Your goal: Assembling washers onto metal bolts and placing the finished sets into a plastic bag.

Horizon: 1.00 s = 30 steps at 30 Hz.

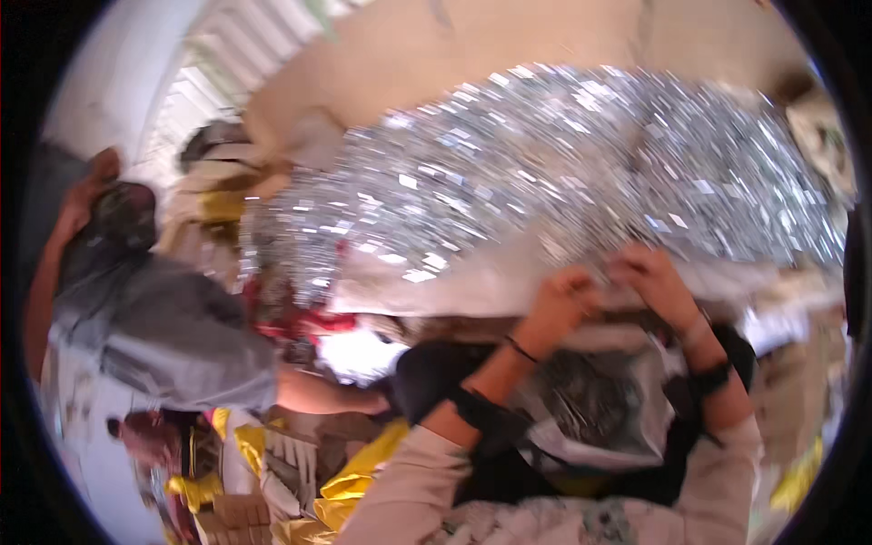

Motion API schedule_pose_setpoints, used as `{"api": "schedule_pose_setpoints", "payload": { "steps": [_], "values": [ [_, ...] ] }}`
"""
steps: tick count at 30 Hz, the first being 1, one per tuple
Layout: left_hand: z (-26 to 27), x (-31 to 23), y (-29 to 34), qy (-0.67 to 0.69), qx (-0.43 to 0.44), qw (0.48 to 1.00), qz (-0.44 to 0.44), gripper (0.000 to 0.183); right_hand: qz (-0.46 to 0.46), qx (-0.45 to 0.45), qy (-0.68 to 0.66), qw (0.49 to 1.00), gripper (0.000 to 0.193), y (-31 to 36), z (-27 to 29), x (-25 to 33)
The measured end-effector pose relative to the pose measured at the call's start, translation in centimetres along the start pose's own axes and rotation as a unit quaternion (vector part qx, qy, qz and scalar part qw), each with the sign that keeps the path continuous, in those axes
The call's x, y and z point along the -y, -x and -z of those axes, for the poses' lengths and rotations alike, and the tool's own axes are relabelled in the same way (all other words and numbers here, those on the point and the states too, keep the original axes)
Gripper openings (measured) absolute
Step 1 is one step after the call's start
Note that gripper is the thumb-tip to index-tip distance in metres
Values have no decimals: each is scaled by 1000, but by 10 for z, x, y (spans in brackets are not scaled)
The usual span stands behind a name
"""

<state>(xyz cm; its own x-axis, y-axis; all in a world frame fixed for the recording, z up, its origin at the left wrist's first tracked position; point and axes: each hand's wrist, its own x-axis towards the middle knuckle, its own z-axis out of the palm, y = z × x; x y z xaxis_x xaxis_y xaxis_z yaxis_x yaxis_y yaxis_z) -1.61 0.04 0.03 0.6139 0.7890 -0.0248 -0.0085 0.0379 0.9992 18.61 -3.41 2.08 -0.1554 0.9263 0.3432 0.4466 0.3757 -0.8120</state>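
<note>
My left hand [574, 295] and my right hand [643, 272] are held close together over the near edge of a large heap of small shiny silver pieces [509, 163]. Both have their fingers curled in a pinch. Blur hides what, if anything, is between the fingertips. Below them, in my lap, lies an open whitish plastic bag [656, 413] with dark grey, glossy pieces [590, 395] inside. A pale sheet or cloth [472, 282] runs under the heap's near edge.
At the left a co-worker in grey clothes [173, 327] sits close, one leg stretched toward me. Yellow sacks [363, 472] and brown boxes [241, 518] stand at the lower left. Another person [159, 440] is farther off. Brown sheeting [509, 45] lies behind the heap.
</note>
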Motion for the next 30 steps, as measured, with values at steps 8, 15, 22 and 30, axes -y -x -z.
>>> {"api": "schedule_pose_setpoints", "payload": {
  "steps": [8, 15, 22, 30],
  "values": [
    [-10, -9, 2, -49, -78, 996, -15, 10, 13, -28, 2, 1000, 16, -9, -9, -1],
    [-12, -5, 1, -4, -75, 997, -19, 8, -9, -67, -116, 991, 16, 2, -15, -1],
    [-11, -4, 2, 21, -97, 995, -23, 8, 123, -71, 87, 986, 36, 14, -39, 44],
    [0, -18, 1, 124, -74, 989, -42, 10, 241, -39, 112, 963, 33, 24, -37, 61]
  ]
}}
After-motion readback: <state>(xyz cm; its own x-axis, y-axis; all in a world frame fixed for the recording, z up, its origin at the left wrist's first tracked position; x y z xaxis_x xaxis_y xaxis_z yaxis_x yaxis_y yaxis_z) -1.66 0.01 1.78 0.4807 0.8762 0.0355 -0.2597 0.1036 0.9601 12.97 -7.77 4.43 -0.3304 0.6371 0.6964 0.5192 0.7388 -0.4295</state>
